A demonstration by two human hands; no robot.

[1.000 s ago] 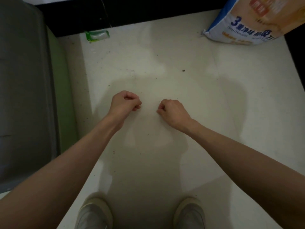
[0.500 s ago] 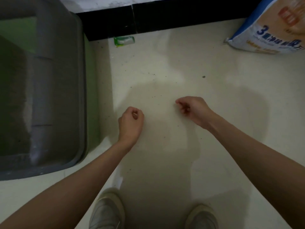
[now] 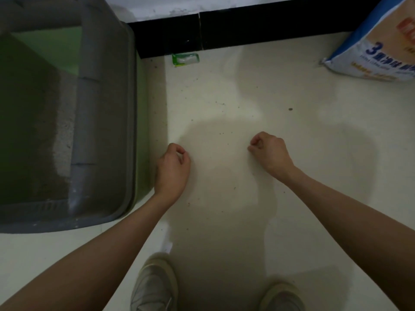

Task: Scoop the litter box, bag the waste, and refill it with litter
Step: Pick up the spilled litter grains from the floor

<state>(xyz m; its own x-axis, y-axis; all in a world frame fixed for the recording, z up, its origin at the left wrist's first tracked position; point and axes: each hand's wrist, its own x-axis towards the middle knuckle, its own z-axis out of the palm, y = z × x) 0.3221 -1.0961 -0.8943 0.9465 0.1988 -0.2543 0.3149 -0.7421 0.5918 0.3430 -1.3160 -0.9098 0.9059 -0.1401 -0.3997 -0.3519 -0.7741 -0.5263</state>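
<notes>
Since a second ago my view has swung left: the litter box [image 3: 107, 122], then only a grey edge, now fills the floor's left side, and my left hand [image 3: 173, 169] has drifted apart from the right one toward the box.

Nearest me are my two shoes [image 3: 155, 286], planted on the pale floor [image 3: 314, 176] at its near edge. Above them both forearms reach forward. My left hand is clenched into a loose fist and holds nothing that I can see; it hangs just beside the box's green outer wall without touching it. My right hand [image 3: 272, 153] is curled the same way, also empty, well apart from the box and over bare floor speckled with stray granules.

The box has a grey rim over a green base, and grey litter [image 3: 65, 135] lies inside. Farther off, a small green packet [image 3: 185, 59] rests against the dark skirting [image 3: 247, 28]. The litter bag [image 3: 377, 46], blue and tan, leans in the floor's far right corner.

I judge I am at the very start: nothing is scooped, bagged or poured yet. No scoop and no waste bag show here, so my next move is finding those, then crouching at the box with a hand freed to grip the scoop.
</notes>
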